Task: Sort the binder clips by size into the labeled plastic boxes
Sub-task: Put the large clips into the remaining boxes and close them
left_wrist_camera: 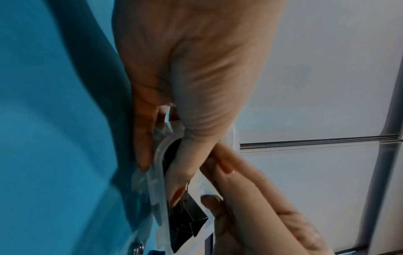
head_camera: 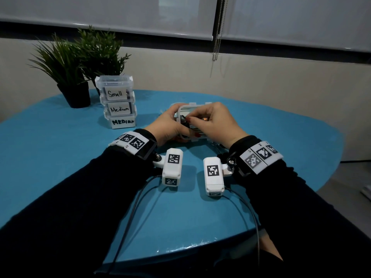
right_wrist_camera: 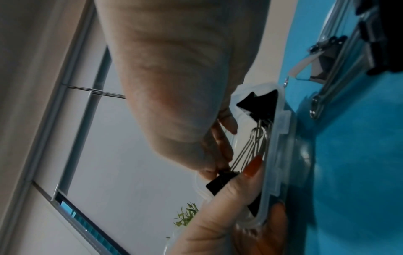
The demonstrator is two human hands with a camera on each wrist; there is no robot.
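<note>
Nearest the person, two dark-sleeved forearms carry the wrist cameras over the blue table (head_camera: 60,157), cables trailing toward the near edge. Just beyond them the left hand (head_camera: 166,125) curls round the left end of a clear plastic box (head_camera: 185,109), thumb over its rim and fingers beneath, steadying it tilted toward the body. The right hand (head_camera: 212,121) reaches into the open box with thumb and forefinger closed on a black binder clip (head_camera: 183,118); the right wrist view shows those fingertips pinching the clip's black body, its wire handles lying along the box wall, and another black clip (right_wrist_camera: 259,103) lying deeper inside. The step in hand looks like placing or seating a clip in this box; its label is hidden, so which size it takes cannot be told. The next move probably calls for letting the clip go without snagging its handles on those already inside, then drawing the fingers out past the rim. Close by on the right, the wrist view shows another clear container (right_wrist_camera: 348,51) with dark clips by it, blurred. Farther back to the left stands a stack of closed boxes (head_camera: 118,103) labelled Small, Medium and Medium, well apart from the hands, and behind it two potted plants (head_camera: 78,63) against the wall.
</note>
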